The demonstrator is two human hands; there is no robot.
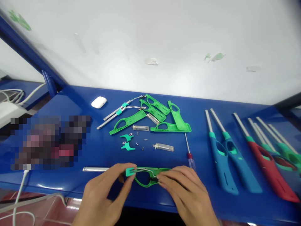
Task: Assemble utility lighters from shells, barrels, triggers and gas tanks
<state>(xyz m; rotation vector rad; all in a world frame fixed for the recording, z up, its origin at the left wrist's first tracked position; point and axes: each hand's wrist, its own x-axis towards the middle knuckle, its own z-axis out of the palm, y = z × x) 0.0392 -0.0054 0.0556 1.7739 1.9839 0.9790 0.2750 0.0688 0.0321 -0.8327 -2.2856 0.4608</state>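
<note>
The left hand (97, 196) pinches a silver metal tube (95, 169)'s teal plastic collar (130, 171), the right hand (188, 191) a wired black block (153, 180), seemingly joined already, but the green plastic handle half (160, 170) lies uncovered.

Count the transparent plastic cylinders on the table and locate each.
3: one transparent plastic cylinder amid the green plastic shells, a second just below-left of it, a third left of the purple-handled screwdriver. Others may be hidden.

The left hand (102, 193) and right hand (189, 190) face each other, slightly apart, fingers (117, 172) bent into pinches.
</note>
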